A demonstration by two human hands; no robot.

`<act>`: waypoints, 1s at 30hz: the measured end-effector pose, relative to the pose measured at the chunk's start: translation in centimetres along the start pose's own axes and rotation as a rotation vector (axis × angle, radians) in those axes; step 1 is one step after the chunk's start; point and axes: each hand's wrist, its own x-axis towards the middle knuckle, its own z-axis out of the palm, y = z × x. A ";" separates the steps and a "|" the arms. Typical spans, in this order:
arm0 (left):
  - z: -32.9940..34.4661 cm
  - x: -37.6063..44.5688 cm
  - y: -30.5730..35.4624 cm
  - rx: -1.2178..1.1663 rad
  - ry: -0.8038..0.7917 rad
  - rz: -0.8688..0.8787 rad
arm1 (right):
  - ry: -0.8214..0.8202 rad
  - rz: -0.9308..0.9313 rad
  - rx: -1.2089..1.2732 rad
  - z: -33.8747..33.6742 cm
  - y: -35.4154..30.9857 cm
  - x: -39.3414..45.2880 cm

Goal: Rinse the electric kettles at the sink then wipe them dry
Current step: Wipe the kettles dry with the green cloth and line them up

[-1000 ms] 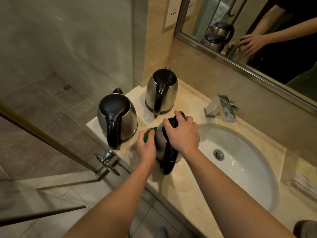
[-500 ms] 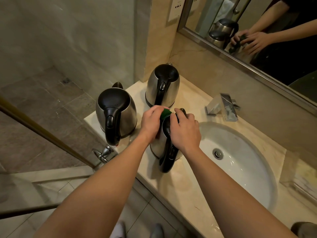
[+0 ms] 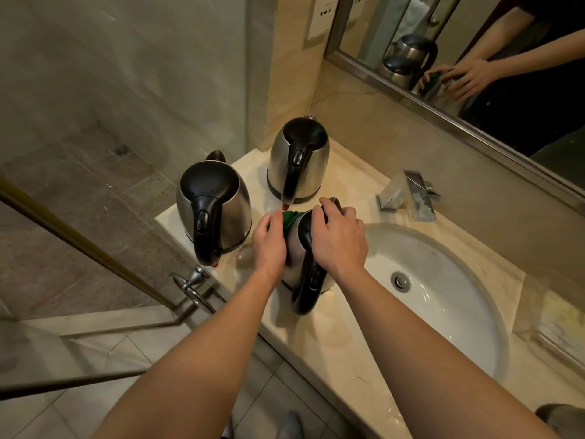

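Green cloth [image 3: 288,220] pressed by left hand [image 3: 269,240] against kettle [image 3: 305,264].

Three rounded stainless-steel electric kettles with black lids and handles are stood upright left of the white oval sink basin [image 3: 443,312]. The nearest kettle [image 3: 305,274] (just beside the basin rim) is touched by a green cloth [image 3: 289,218]. The left kettle [image 3: 213,210] and the rear kettle [image 3: 297,160] are set farther from the basin.
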 end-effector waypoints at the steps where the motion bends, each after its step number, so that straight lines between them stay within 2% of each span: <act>1: -0.2 -0.8 -0.2 -0.019 0.025 0.013 | -0.001 0.000 0.001 0.0 0.0 0.0; 5: -1.3 -3.4 -1.7 0.010 0.089 0.142 | -0.001 0.000 0.003 0.0 0.0 -0.1; 9: -0.8 -4.0 -1.0 0.030 0.079 0.269 | 0.005 -0.005 0.004 -0.1 0.0 -0.1; 12: 0.5 -2.7 0.5 0.044 0.052 0.298 | -0.001 -0.006 0.008 0.0 0.0 -0.1; 19: 1.6 0.1 2.3 0.166 -0.049 0.266 | 0.000 -0.011 0.009 0.0 0.1 0.0; 30: -1.2 -1.2 -2.2 0.038 0.052 0.104 | 0.002 -0.005 0.025 0.0 0.0 -0.1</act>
